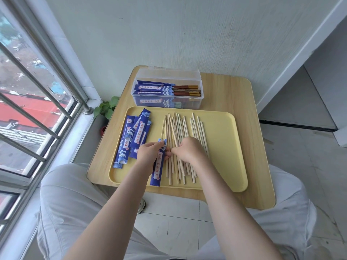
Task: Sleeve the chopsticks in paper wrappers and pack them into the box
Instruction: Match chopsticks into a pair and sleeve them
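Both forearms reach over the lap to the yellow tray [225, 147]. Leftmost on it lies a pile of blue wrappers [131, 136]. Just right of that, the left hand [148, 156] grips 1 wrapper [158, 166], fingers curled round its upper part. The right hand [189, 150] rests on the bare chopsticks [180, 128], fingers bent onto 1 stick. Behind the tray, the clear box [167, 91] holds sleeved pairs.

You're reaching both bare forearms forward and down, your left hand [148, 153] curling its fingers to pinch something near its top while your right hand [188, 150] is lying palm-down just beside it, fingers bent.
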`<state>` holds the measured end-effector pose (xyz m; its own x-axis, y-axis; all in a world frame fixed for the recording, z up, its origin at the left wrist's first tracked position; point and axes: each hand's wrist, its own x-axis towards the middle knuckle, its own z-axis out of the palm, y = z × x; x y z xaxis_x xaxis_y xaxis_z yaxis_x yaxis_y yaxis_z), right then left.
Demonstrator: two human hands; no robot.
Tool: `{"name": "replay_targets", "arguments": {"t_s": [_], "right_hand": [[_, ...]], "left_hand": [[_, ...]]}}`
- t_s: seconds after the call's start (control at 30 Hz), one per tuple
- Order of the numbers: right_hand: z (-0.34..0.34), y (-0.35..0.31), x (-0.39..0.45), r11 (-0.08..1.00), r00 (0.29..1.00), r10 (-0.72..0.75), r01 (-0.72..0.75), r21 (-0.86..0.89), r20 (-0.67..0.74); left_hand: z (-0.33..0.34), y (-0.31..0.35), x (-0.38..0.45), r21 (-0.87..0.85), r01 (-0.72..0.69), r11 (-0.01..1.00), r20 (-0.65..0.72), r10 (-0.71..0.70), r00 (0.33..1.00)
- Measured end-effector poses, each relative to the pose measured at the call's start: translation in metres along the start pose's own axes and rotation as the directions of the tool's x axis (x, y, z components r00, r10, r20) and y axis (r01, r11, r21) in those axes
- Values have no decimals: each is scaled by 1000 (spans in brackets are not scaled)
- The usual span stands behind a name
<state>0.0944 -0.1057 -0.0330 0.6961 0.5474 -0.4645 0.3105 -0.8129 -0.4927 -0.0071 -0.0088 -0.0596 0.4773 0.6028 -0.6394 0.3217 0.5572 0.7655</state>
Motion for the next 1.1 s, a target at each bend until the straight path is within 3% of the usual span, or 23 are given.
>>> {"name": "replay_targets", "arguments": {"t_s": [0.1,0.17,0.23,0.3,0.47,0.73,0.8,0.93,1.1], "right_hand": [[-11,12,1,950,991,-7,-34,312,131],[-16,18,2,826,978,-24,-97,555,207],[-19,21,3,739,974,-40,-122,663,224],[-21,23,3,736,980,-34,-108,669,195],[-23,22,-1,942,998,45,-32,335,-32],[-16,15,-3,998,975,-69,66,-18,-210],[-12,9,-4,992,973,-125,116,-53,-194],[2,-1,-6,980,993,-119,114,-165,-21],[10,-9,-5,946,997,-62,45,-320,-43]], "left_hand": [[-2,0,0,-13,5,1000,12,-5,1000],[-1,1,-1,-4,8,1000,7,-8,1000],[-1,1,-1,0,6,1000,6,-6,1000],[0,1,-2,-13,9,1000,3,-8,1000],[1,1,-1,-26,0,1000,-11,-1,1000],[0,2,1,-25,11,1000,6,-11,1000],[0,1,1,-9,-2,1000,2,2,1000],[1,1,0,-1,-13,1000,-9,13,1000],[1,1,-1,-10,-1,1000,-11,1,1000]]}}
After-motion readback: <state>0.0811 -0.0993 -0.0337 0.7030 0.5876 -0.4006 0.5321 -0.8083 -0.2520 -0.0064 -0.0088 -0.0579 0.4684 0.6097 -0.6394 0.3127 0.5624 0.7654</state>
